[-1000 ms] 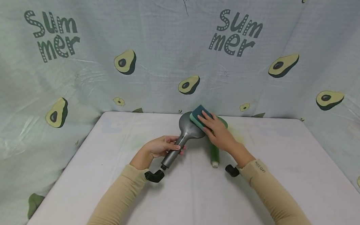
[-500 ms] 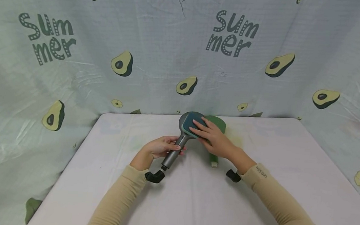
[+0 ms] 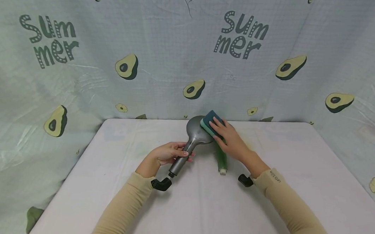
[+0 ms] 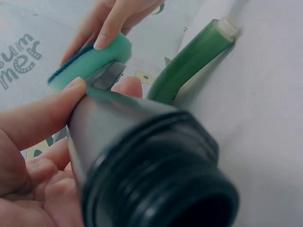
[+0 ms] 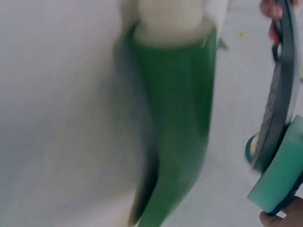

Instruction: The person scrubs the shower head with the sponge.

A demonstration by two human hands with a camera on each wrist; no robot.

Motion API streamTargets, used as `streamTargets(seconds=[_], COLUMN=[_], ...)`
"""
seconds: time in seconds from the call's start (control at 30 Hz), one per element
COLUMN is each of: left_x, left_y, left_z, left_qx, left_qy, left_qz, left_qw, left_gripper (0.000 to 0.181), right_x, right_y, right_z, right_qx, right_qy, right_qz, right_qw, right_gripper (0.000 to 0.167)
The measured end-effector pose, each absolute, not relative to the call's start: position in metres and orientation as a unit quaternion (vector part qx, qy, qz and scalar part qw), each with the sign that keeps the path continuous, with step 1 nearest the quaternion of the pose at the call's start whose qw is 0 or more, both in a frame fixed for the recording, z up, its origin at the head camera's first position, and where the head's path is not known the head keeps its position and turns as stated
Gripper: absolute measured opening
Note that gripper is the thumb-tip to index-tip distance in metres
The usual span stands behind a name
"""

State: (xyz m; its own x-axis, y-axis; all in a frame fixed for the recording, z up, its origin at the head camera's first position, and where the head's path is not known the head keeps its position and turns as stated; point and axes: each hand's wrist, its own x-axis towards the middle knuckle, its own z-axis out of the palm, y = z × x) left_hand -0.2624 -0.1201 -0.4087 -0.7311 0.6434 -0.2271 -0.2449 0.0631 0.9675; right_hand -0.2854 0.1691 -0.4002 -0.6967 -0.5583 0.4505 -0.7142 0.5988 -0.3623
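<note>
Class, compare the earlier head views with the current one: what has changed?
The right hand moved the sponge left, flat across the grey shower head's back, then right again; now it sits tilted at the right edge. Nothing was newly grasped or released. The left hand still grips the handle, and the green shower head stayed put.

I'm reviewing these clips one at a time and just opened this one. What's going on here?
A person's left hand grips a grey shower head by its handle, holding it above the white table. Their right hand holds a two-tone sponge, its light green side against the rounded back near the rim. Below the right hand, a green handle with a white end shows, probably another shower head; the rest is mostly hidden.
</note>
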Motion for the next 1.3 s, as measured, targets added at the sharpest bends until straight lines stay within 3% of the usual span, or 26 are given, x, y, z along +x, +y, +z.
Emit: streamTargets(seconds=[0.2, 0.33, 0.6, 0.7, 1.1, 1.3], left_x=[-0.260, -0.259, -0.259, -0.259, -0.260, -0.260], left_y=[-0.118, -0.118, -0.119, -0.119, -0.118, -0.116], left_z=[-0.406, -0.405, -0.406, -0.406, -0.408, -0.407], left_qx=[0.156, 0.160, 0.153, 0.151, 0.159, 0.153], left_qy=[0.648, 0.648, 0.648, 0.647, 0.652, 0.652], left_qz=[0.665, 0.665, 0.668, 0.670, 0.662, 0.665], left_qw=[0.336, 0.336, 0.332, 0.332, 0.333, 0.331], left_gripper=[0.056, 0.057, 0.057, 0.057, 0.054, 0.056], right_x=[-0.270, -0.272, -0.287, -0.287, -0.264, -0.273], right_y=[0.153, 0.154, 0.177, 0.179, 0.141, 0.145], right_z=[-0.399, -0.397, -0.394, -0.395, -0.399, -0.400], right_qx=[0.455, 0.477, 0.336, 0.313, 0.461, 0.432], right_qy=[-0.838, -0.825, -0.881, -0.889, -0.842, -0.854], right_qz=[0.214, 0.215, 0.308, 0.312, 0.162, 0.185], right_qw=[0.211, 0.214, 0.128, 0.119, 0.228, 0.221], right_gripper=[0.052, 0.052, 0.054, 0.056, 0.051, 0.052])
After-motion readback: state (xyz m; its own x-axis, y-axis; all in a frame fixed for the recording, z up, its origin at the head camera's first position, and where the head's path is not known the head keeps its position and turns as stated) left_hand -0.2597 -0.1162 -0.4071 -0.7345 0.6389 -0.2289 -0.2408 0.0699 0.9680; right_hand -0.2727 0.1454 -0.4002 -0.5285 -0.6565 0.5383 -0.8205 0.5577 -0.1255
